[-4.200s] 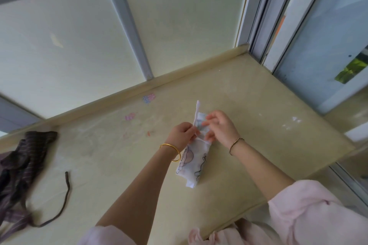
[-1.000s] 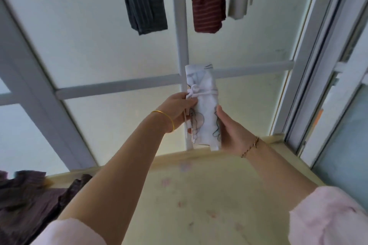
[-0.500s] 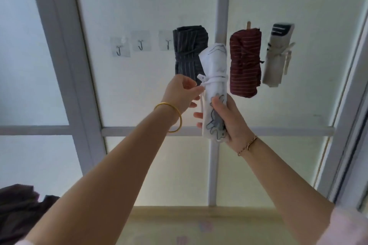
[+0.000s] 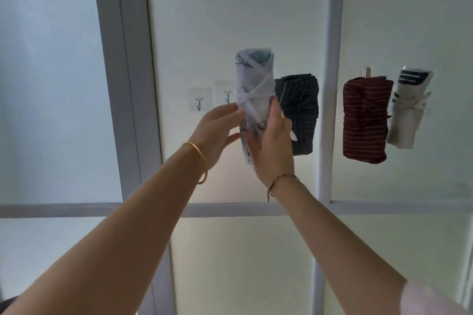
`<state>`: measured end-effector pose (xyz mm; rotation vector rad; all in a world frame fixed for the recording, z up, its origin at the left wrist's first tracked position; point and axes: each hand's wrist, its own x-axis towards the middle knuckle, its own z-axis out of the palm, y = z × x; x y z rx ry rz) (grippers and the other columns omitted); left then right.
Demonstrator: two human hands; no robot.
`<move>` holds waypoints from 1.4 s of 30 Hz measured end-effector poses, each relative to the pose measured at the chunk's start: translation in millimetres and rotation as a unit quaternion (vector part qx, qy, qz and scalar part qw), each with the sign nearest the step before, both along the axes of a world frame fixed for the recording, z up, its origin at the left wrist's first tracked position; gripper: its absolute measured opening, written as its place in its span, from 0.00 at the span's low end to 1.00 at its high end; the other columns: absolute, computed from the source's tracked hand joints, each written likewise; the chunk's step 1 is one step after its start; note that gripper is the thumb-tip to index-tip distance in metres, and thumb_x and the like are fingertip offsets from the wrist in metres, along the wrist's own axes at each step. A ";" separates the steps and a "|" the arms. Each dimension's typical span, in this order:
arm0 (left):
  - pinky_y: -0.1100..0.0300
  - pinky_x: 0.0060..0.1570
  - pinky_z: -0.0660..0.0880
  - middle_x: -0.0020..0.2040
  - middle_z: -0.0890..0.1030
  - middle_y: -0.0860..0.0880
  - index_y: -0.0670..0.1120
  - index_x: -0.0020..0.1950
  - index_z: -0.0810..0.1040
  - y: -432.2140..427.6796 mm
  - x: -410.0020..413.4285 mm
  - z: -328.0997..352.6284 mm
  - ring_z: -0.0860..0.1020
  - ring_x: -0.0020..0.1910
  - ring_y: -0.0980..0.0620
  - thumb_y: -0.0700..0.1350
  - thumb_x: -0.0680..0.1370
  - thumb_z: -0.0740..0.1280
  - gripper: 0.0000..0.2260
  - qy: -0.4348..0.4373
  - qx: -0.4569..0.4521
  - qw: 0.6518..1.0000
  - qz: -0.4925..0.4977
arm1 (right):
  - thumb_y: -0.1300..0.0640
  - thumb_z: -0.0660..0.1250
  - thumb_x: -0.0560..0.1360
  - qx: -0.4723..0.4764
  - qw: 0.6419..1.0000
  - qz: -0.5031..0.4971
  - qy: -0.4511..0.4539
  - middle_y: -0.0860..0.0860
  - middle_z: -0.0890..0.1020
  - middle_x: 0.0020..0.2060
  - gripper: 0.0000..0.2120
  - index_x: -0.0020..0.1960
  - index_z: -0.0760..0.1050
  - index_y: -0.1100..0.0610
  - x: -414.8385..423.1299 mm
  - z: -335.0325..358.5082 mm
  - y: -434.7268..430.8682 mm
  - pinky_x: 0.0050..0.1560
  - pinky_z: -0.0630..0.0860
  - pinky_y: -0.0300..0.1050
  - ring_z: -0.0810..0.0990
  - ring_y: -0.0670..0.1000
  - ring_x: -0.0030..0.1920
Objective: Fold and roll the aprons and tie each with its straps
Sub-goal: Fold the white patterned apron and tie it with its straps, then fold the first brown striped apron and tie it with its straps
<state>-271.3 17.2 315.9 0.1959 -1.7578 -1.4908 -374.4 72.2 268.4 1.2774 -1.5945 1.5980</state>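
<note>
Head cam: white apron roll is held upright in mid-air, close to the wall panel, w/ its strap crossed and wound round the middle. So folding, rolling and tying look done for this one; the step in hand is prob. hanging it up.

Right hand grips the lower half, fingers and thumb curled round it. Left hand sits at the roll's left side, fingers fairly straight, tips touching the cloth, not clamping.

Just left of the roll is a bare hook, w/ a second hook beyond it. On the roll's right, overlapping its edge, hangs a dark striped roll. Past the frame bar hang a red striped roll and a pale roll, side by side.

Next move, as I judge it: find a strap loop and slip it over the nearer bare hook. No loop shows from here, so left hand likely has to pinch one free while right hand carries the weight.
</note>
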 end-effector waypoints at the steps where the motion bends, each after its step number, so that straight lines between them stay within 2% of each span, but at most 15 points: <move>1: 0.53 0.61 0.74 0.58 0.80 0.44 0.42 0.64 0.75 -4.6 -2.7 6.8 0.78 0.57 0.50 0.38 0.79 0.62 0.14 -0.003 -0.011 1.000 0.006 | 0.47 0.63 0.77 0.001 0.999 -0.038 -0.002 0.58 0.69 0.59 0.35 0.76 0.49 0.54 0.0 8.2 -9.6 0.51 0.78 0.49 0.75 0.55 0.52; 6: 0.57 0.54 0.76 0.55 0.79 0.44 0.46 0.59 0.74 -20.3 -20.5 25.5 0.78 0.49 0.52 0.34 0.79 0.59 0.12 -0.053 -0.054 0.997 0.005 | 0.48 0.60 0.79 0.075 0.983 -0.160 -0.059 0.61 0.68 0.62 0.34 0.77 0.45 0.54 -9.0 23.6 -38.9 0.52 0.75 0.48 0.75 0.58 0.57; 8: 0.55 0.53 0.76 0.55 0.78 0.43 0.47 0.58 0.73 -26.7 -30.6 20.0 0.77 0.48 0.50 0.34 0.79 0.59 0.11 -0.087 -0.056 0.995 0.013 | 0.47 0.59 0.79 0.109 0.974 -0.176 -0.088 0.62 0.66 0.65 0.34 0.77 0.44 0.54 -13.5 17.6 -42.8 0.54 0.75 0.50 0.75 0.59 0.59; 10: 0.53 0.55 0.75 0.58 0.77 0.40 0.44 0.64 0.72 -32.3 -40.7 10.3 0.77 0.51 0.46 0.35 0.79 0.59 0.14 -0.114 -0.064 0.991 0.027 | 0.47 0.60 0.79 0.133 0.967 -0.199 -0.090 0.61 0.66 0.66 0.35 0.77 0.44 0.54 -18.3 7.6 -44.7 0.54 0.75 0.50 0.75 0.58 0.59; 12: 0.56 0.50 0.74 0.58 0.76 0.41 0.43 0.68 0.69 -35.2 -47.3 -1.0 0.74 0.51 0.46 0.35 0.79 0.60 0.17 -0.134 -0.072 0.988 0.035 | 0.49 0.63 0.78 0.138 0.963 -0.214 -0.084 0.61 0.67 0.64 0.36 0.76 0.44 0.54 -21.3 -5.1 -43.2 0.54 0.75 0.48 0.75 0.57 0.58; 14: 0.58 0.47 0.75 0.59 0.76 0.42 0.44 0.69 0.68 -36.4 -49.5 -11.0 0.75 0.52 0.46 0.35 0.79 0.59 0.18 -0.145 -0.078 0.986 0.034 | 0.51 0.64 0.77 0.134 0.967 -0.204 -0.080 0.61 0.68 0.61 0.37 0.76 0.45 0.54 -23.7 -15.4 -41.1 0.52 0.75 0.46 0.75 0.56 0.55; 17: 0.56 0.52 0.77 0.61 0.76 0.45 0.45 0.69 0.68 -37.2 -46.7 -21.9 0.76 0.58 0.46 0.33 0.78 0.59 0.20 -0.150 -0.072 0.986 0.020 | 0.52 0.66 0.77 0.130 0.971 -0.181 -0.091 0.60 0.69 0.59 0.37 0.76 0.46 0.53 -22.3 -25.7 -38.5 0.51 0.76 0.45 0.75 0.55 0.52; 25: 0.49 0.60 0.74 0.66 0.72 0.46 0.47 0.72 0.65 -37.9 -36.5 -35.9 0.72 0.62 0.46 0.33 0.78 0.59 0.23 -0.154 -0.066 0.985 0.028 | 0.51 0.64 0.77 0.140 0.974 -0.147 -0.096 0.59 0.68 0.62 0.37 0.77 0.45 0.52 -17.7 -40.4 -32.3 0.53 0.78 0.48 0.76 0.56 0.54; 29: 0.54 0.54 0.76 0.65 0.71 0.45 0.45 0.70 0.68 -34.7 -26.4 -55.4 0.72 0.62 0.46 0.30 0.77 0.59 0.22 -0.151 -0.007 0.987 0.051 | 0.53 0.67 0.75 0.143 0.967 -0.190 -0.089 0.58 0.66 0.67 0.35 0.76 0.51 0.55 -4.6 -61.8 -17.8 0.56 0.76 0.49 0.72 0.56 0.61; 31: 0.55 0.49 0.77 0.61 0.74 0.44 0.43 0.65 0.72 -34.3 -16.6 -75.7 0.74 0.60 0.46 0.28 0.77 0.59 0.19 -0.150 0.039 0.986 0.062 | 0.58 0.68 0.74 0.116 0.966 -0.213 -0.090 0.57 0.68 0.65 0.32 0.73 0.58 0.57 7.9 -86.4 -8.1 0.54 0.76 0.49 0.73 0.56 0.60; 34: 0.55 0.46 0.79 0.55 0.76 0.44 0.42 0.58 0.74 -36.2 5.6 -125.4 0.76 0.54 0.47 0.29 0.77 0.57 0.15 -0.174 0.079 0.978 0.081 | 0.63 0.65 0.73 0.150 0.968 -0.150 -0.138 0.55 0.68 0.63 0.27 0.70 0.60 0.57 35.4 -135.7 0.0 0.49 0.78 0.51 0.74 0.56 0.56; 36: 0.56 0.46 0.78 0.53 0.76 0.44 0.40 0.59 0.75 -36.8 28.4 -175.6 0.76 0.51 0.48 0.30 0.78 0.56 0.14 -0.224 0.092 0.964 0.108 | 0.62 0.62 0.75 0.258 0.948 -0.078 -0.168 0.54 0.64 0.65 0.26 0.71 0.57 0.56 58.9 -176.2 -0.1 0.46 0.76 0.50 0.74 0.56 0.55; 38: 0.56 0.47 0.77 0.54 0.75 0.45 0.40 0.62 0.75 -37.9 60.2 -240.2 0.76 0.51 0.48 0.32 0.77 0.56 0.16 -0.307 0.089 0.935 0.155 | 0.61 0.60 0.76 0.367 0.908 -0.018 -0.200 0.54 0.62 0.66 0.25 0.71 0.56 0.55 84.8 -219.2 -0.8 0.44 0.73 0.46 0.75 0.56 0.51; 40: 0.56 0.54 0.75 0.59 0.76 0.44 0.41 0.63 0.75 -41.1 97.3 -304.2 0.76 0.56 0.45 0.34 0.77 0.58 0.16 -0.417 0.065 0.882 0.211 | 0.60 0.60 0.76 0.461 0.857 0.035 -0.227 0.55 0.64 0.65 0.25 0.71 0.57 0.56 110.2 -259.2 -1.3 0.48 0.74 0.48 0.76 0.57 0.52; 42: 0.53 0.61 0.71 0.64 0.73 0.41 0.42 0.64 0.74 -42.3 143.0 -356.2 0.73 0.61 0.41 0.39 0.77 0.61 0.16 -0.512 0.061 0.809 0.284 | 0.59 0.60 0.76 0.533 0.805 0.077 -0.249 0.57 0.68 0.64 0.24 0.70 0.60 0.58 137.0 -298.2 -2.6 0.56 0.74 0.50 0.75 0.57 0.57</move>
